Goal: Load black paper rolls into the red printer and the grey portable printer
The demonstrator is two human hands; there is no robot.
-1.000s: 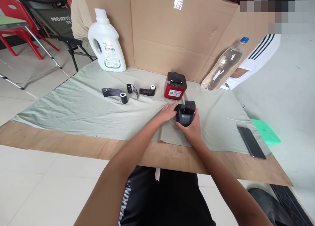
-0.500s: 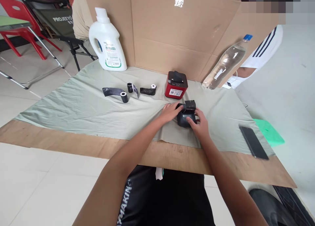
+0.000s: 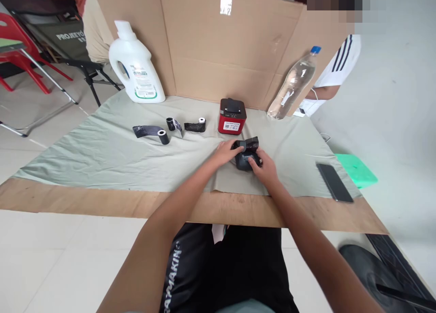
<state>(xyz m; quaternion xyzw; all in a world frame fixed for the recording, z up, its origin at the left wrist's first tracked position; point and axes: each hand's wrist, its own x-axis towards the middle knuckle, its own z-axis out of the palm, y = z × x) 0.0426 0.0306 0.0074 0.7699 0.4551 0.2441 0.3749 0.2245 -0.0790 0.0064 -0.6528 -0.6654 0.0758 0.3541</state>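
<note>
Recorded across the upper frame: cardboard wall (image 3: pixel 211 45), upright along the far edge of the surface (image 3: pixel 102 205). Visible of the surface itself: only a brown strip along the near edge, lower middle of the frame, and the near right corner. Spread over the rest: grey-green cloth (image 3: pixel 102 158), wrinkled, with the near hem stopping short of the surface edge.

Found at upper left, against the wall: white detergent jug (image 3: pixel 134 70), upright. Found at upper right: clear bottle (image 3: pixel 293 83), tilted, leaning on the wall. Noted at the right of the frame: dark phone (image 3: pixel 334 182), flat on the cloth's near right corner, close to the surface edge.

Logged at centre, just before the wall: red printer (image 3: pixel 232 116). Just below it in the frame, across a narrow gap: black printer (image 3: pixel 245 156), not far from the cloth's near hem. Clenched on its left side, fingertips at the top corner: left grip (image 3: pixel 226 151). Grasping its near right side, fingers curled over the top: right grip (image 3: pixel 265 166).

Ranged in a row left of the red printer: three small black rolls (image 3: pixel 171 123), partly unwound, well apart from both grips.

Open room: broad bare cloth at centre left of the frame, below the rolls. Also a narrower bare stretch between black printer and phone.
</note>
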